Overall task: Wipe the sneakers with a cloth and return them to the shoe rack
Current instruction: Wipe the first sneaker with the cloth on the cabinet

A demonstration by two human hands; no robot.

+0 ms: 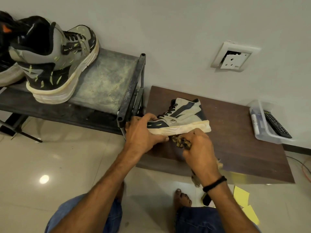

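Head view is showing a person sitting over a low brown tabletop (235, 145), working on a white-and-navy high-top sneaker (183, 115). The sneaker is being held at the tabletop's left edge, just beside the shoe rack (107, 78). The left hand (143, 133) is wrapping around the toe end and gripping it, turning the shoe so its cream midsole is facing the camera. The right hand (200, 148) is bunching a patterned cloth (181, 142) in curled fingers and pressing it against the lower edge of the sole, near the middle.

Judging from this, the wiping is underway rather than finishing, since the midsole is looking yellowed and grubby along its length (the lighting may be exaggerating that). A grey-and-black sneaker (55, 64) with lime streaks is sitting on the rack's top shelf toward its left end, with bare dusty shelf beside it. Whether that one is already wiped I cannot tell. Returning the held sneaker to the rack is looking like the step left.
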